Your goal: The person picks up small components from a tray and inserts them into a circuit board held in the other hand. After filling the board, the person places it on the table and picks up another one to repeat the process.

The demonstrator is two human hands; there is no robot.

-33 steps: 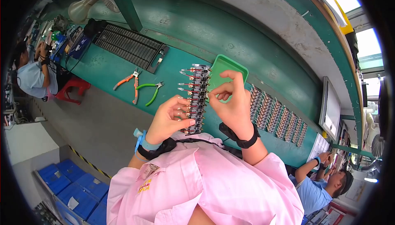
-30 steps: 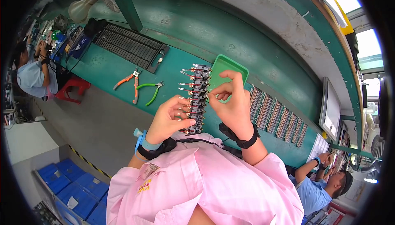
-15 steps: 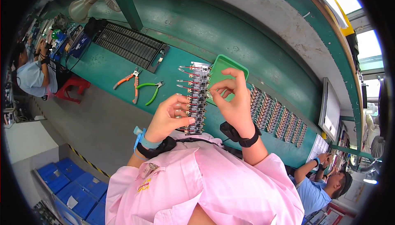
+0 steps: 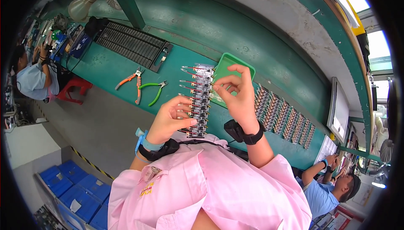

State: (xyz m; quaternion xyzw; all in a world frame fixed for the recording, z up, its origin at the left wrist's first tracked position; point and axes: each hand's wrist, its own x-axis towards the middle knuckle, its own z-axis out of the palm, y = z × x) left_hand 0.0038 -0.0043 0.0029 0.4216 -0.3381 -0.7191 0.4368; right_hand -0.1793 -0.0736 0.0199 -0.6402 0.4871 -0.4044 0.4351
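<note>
the board strip (image 4: 201, 102) was clamped in the left hand (image 4: 167, 120) over the bench (image 4: 173, 71); its right-edge pins (image 4: 209, 106) were seemingly being handled by the right hand (image 4: 238, 99), grip indiscernible; steady support seemed needed next.

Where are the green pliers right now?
In the head view, the green pliers lie on the bench left of centre, just right of the orange pliers and above the left hand in the picture.
</note>
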